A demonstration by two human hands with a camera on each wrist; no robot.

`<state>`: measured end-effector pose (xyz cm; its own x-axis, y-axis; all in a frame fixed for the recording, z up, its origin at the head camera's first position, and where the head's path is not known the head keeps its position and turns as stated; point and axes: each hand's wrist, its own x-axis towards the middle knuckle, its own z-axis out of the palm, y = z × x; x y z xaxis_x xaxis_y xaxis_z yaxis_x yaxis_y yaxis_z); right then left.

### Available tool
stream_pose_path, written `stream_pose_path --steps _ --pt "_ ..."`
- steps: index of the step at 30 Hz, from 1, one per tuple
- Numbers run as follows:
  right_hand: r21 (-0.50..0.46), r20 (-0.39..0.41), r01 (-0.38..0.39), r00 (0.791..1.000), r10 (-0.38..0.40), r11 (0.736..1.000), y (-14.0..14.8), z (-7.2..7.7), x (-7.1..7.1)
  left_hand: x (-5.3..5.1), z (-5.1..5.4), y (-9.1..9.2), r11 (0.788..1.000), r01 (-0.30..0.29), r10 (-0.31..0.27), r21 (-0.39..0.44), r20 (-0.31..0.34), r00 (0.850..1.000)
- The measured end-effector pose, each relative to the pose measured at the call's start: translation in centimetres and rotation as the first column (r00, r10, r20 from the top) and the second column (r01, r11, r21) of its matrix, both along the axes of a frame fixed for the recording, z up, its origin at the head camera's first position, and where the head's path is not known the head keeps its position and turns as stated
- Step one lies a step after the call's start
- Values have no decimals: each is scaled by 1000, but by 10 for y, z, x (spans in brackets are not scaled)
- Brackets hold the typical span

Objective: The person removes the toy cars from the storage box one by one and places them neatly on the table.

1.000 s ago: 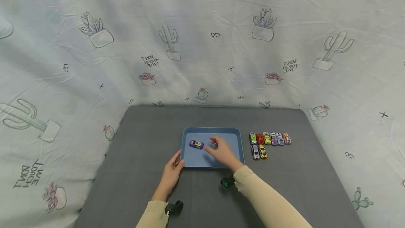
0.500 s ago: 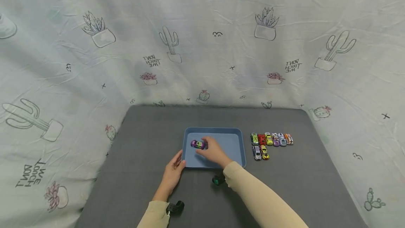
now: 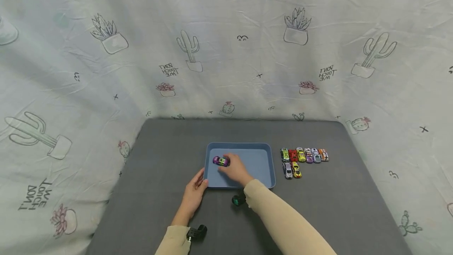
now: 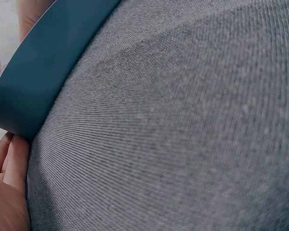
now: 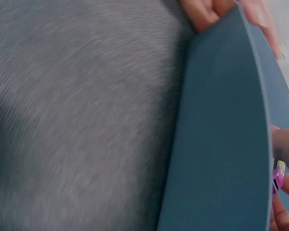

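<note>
A blue rectangular tray (image 3: 255, 168) lies on the grey table. Inside its left half is a purple toy car (image 3: 219, 161) with green markings. My right hand (image 3: 236, 169) reaches over the tray's front wall and pinches the car's right end between thumb and fingers. In the right wrist view the purple toy car (image 5: 278, 177) shows between the fingertips, partly hidden by the tray wall. My left hand (image 3: 192, 196) holds the tray's front left corner, thumb at the front and fingers along the left side. In the left wrist view, fingers (image 4: 17, 161) touch that corner.
Right of the tray, several toy cars stand in two rows: a longer back row with a red car (image 3: 293, 155), and a front row of a silver car (image 3: 287, 170) and a yellow car (image 3: 296, 170). A cactus-print cloth (image 3: 244, 62) hangs behind the table.
My right hand has moved left across the tray to the purple toy car and closed its fingers on it. The left hand has stayed at the tray corner.
</note>
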<state>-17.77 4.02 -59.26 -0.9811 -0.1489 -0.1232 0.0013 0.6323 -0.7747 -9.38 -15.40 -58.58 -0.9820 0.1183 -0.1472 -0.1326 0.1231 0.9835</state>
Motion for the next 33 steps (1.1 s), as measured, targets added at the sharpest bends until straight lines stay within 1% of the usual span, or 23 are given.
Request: stream_pose_path --steps 4,7,11,14,17,21,25,28,30,32,33 --pt "-54 27 52 998 -51 997 0 -5 -3 -3 -5 -1 1000 1 -1 3 0 1000" --pt "-61 33 83 996 -81 995 -1 -6 -5 -9 -15 -2 1000 -2 2 21 -4 1000" --pt "-60 16 102 995 -102 993 -4 -4 -7 -15 -31 -2 1000 -20 20 22 -21 1000" --pt "-63 11 111 994 -110 992 -5 -4 -6 -14 -37 -3 999 -34 34 -6 -29 999" --pt "-67 18 108 994 -107 992 -4 -6 -3 -11 -41 -3 999 -43 42 -14 -28 999" --pt "-83 11 96 995 -96 992 -3 -10 -1 -7 -42 -3 999 -53 53 4 -25 998" --pt "-95 1 106 994 -106 990 -3 -14 -1 -6 -42 -1 999 -53 53 11 -32 998" --pt "-92 2 114 993 -114 989 -3 -13 -1 -5 -28 -1 1000 -31 31 4 -29 999" --pt "-93 1 108 994 -108 990 -3 -12 0 -5 -27 0 1000 -25 25 15 -24 999" --pt "-88 4 92 996 -92 992 -2 -10 2 -5 -25 0 1000 -20 20 10 -25 999" --pt "-88 4 80 997 -80 993 -1 -9 2 -6 -30 -1 1000 -26 27 12 -30 999"
